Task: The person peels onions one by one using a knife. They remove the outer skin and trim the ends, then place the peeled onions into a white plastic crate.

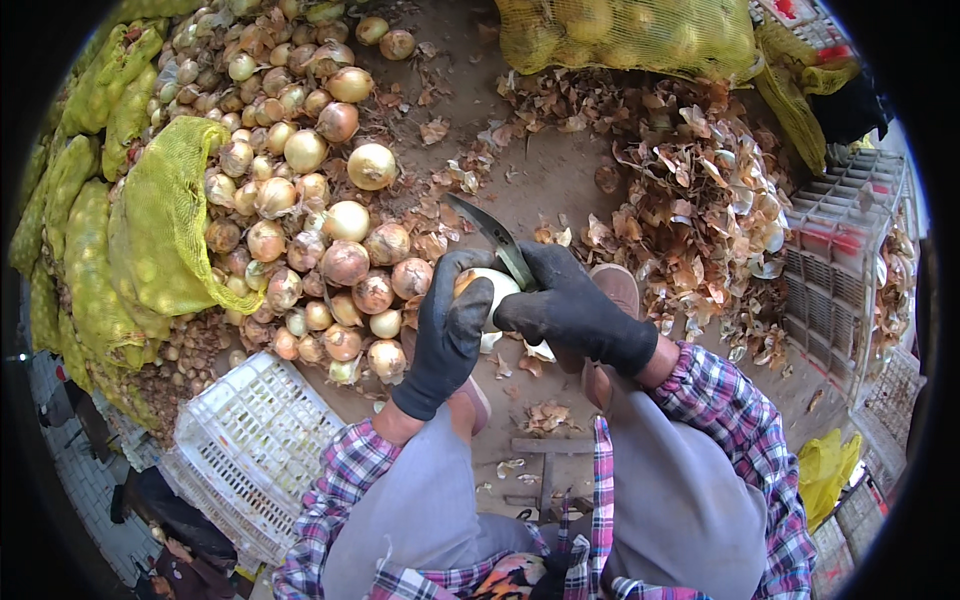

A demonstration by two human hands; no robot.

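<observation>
A pale, partly peeled onion [501, 295] is cupped in my left hand [452, 330], which wears a dark work glove. My right hand [574, 304], gloved the same way, grips a knife with a curved blade [491, 231]. The blade points up and to the left, its base close against the onion's upper right side. My right fingertips touch the onion, and the knife's handle is hidden in my fist. Just left of my left hand lies a heap of onions [346, 262], most with brown skins.
Loose onion skins [697, 217] are piled on the right. Yellow mesh sacks [161, 225] line the left, and a full sack [630, 34] lies at the top. A white plastic crate [262, 435] stands lower left; another crate [832, 262] is at right. Another person's hand [178, 550] shows at lower left.
</observation>
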